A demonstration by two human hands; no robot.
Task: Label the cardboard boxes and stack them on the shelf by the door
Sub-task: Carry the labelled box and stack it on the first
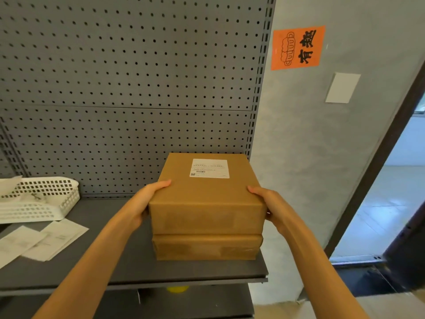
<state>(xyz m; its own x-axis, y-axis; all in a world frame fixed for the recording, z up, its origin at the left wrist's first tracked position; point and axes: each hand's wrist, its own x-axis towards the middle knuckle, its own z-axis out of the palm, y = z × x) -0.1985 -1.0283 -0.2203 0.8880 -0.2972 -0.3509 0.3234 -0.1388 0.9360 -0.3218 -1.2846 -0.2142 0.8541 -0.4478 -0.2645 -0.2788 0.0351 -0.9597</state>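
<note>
At the far left of the grey shelf (138,270) sits a white slotted basket (46,196), and just in front of it several white paper sheets (46,240) lie flat and overlapping on the shelf board. Behind them a grey pegboard (126,77) forms the back wall. Toward the right end of the shelf two brown cardboard boxes are stacked: the lower box (207,247) rests on the board and the upper box (207,203) sits squarely on top of it, carrying a white label (209,168) on the far part of its lid. The left hand (143,201) holds the upper box's left side, its thumb lying on the top edge and the fingers curled round the side. The right hand (270,207) grips the opposite side in the same way. Right of the shelf, a grey wall bears an orange sign (297,47) and a blank white card (342,87), next to an open doorway (395,192).
</note>
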